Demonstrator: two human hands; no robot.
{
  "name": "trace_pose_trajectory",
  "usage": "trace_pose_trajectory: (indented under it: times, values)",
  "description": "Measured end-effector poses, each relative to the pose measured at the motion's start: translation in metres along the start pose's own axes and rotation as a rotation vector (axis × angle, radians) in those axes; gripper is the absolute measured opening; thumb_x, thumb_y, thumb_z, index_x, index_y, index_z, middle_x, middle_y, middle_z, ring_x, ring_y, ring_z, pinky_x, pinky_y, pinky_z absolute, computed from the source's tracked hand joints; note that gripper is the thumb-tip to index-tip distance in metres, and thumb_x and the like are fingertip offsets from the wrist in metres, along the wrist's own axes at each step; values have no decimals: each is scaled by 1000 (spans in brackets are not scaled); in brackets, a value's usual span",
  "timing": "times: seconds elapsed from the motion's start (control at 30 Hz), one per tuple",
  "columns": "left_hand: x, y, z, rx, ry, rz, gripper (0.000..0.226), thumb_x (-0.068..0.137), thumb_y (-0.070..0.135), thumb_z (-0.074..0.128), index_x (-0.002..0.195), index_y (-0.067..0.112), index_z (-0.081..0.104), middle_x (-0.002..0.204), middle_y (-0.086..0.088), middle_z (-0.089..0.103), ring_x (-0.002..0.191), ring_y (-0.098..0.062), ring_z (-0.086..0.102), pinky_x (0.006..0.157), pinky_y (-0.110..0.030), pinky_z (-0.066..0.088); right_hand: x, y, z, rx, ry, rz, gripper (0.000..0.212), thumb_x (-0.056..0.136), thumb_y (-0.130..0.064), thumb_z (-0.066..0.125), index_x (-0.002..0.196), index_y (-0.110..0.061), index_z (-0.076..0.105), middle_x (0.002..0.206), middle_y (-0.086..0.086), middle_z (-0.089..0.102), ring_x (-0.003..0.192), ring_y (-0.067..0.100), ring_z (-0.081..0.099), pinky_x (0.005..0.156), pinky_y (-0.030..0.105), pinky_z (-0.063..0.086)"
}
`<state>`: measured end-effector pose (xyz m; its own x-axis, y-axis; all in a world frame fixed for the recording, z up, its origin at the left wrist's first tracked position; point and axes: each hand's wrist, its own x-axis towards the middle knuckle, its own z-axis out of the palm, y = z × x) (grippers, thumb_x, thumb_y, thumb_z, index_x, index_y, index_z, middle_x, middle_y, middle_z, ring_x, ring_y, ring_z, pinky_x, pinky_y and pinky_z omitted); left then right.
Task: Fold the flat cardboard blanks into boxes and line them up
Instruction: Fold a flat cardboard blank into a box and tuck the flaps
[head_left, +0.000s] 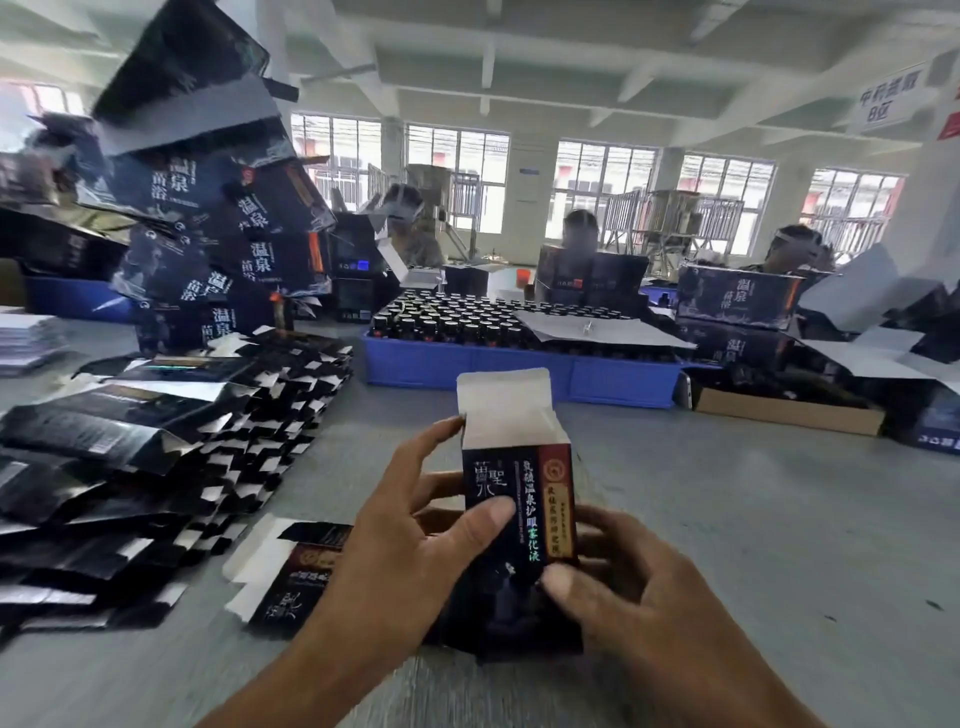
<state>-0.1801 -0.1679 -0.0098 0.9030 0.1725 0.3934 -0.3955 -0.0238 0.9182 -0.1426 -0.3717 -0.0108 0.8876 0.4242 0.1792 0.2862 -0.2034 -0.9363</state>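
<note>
Your left hand (410, 551) curls round the upright dark printed cardboard box (514, 519), thumb on its front; your right hand (618, 582) grips its lower right edge. Its white top flap stands open above the grey tabletop (727, 519). Flat dark blanks (156, 467) lie heaped well left.

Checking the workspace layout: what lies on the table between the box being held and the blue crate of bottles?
Nothing: in the head view, bare grey table separates the box from the blue crate.
</note>
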Motion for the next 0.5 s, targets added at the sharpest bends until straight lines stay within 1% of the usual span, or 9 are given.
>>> trace_pose_trajectory:
  times: [0.03,0.07,0.13,0.23,0.27,0.33,0.4,0.43,0.5]
  values:
    - [-1,0,0,20,-4,15,60,76,37,80,121,64,51,111,11,73,99,-13,72,71,-31,62,0,-1,-3,23,59,-41,65,66,-63,84,123,-47,57,110,-26,71,103,-1,69,79,17,56]
    - [-2,-2,0,44,-8,30,61,76,37,79,122,65,50,112,14,72,100,-12,72,73,-31,62,1,-3,-6,44,104,-89,59,68,-63,80,122,-54,57,112,-27,70,105,-2,68,79,15,56]
    - [-4,-3,2,95,-16,59,61,77,39,78,125,65,50,116,20,68,102,-10,70,75,-31,61,0,-6,-9,60,141,-181,51,71,-58,70,119,-64,56,117,-27,68,108,-4,66,78,9,54]
    - [-8,-2,5,138,-57,93,59,77,44,74,127,65,50,119,33,61,103,-3,68,73,-26,61,-2,-8,-9,38,134,-254,50,78,-56,65,123,-68,51,123,-30,64,114,-5,62,80,8,52]
    - [-9,-2,6,159,-72,103,59,77,46,73,127,65,50,119,34,60,104,-2,68,72,-25,61,-2,-8,-8,22,127,-266,49,81,-54,63,126,-68,50,125,-30,63,115,-5,62,82,9,52]
    - [-10,-4,7,181,-94,105,56,76,48,73,127,64,53,120,29,62,105,-5,68,72,-25,61,-4,-8,-10,-21,118,-293,46,88,-50,60,130,-65,48,129,-28,61,118,-2,61,88,17,55]
    - [-11,-5,8,183,-109,104,53,77,49,72,126,60,55,119,23,65,103,-9,70,71,-26,61,-5,-7,-12,-60,120,-304,42,94,-51,57,131,-66,48,131,-30,59,119,-4,60,93,23,54]
    - [-11,-5,7,186,-113,116,52,78,48,72,126,59,56,118,21,66,102,-10,71,71,-26,61,-6,-7,-13,-75,118,-306,38,96,-54,56,131,-66,48,131,-31,59,119,-5,59,94,24,52]
    - [-12,-6,7,197,-119,131,48,80,47,71,125,57,58,116,18,68,99,-10,72,71,-23,60,-7,-7,-14,-101,110,-310,37,93,-60,53,130,-67,49,131,-31,59,119,-7,58,93,19,50]
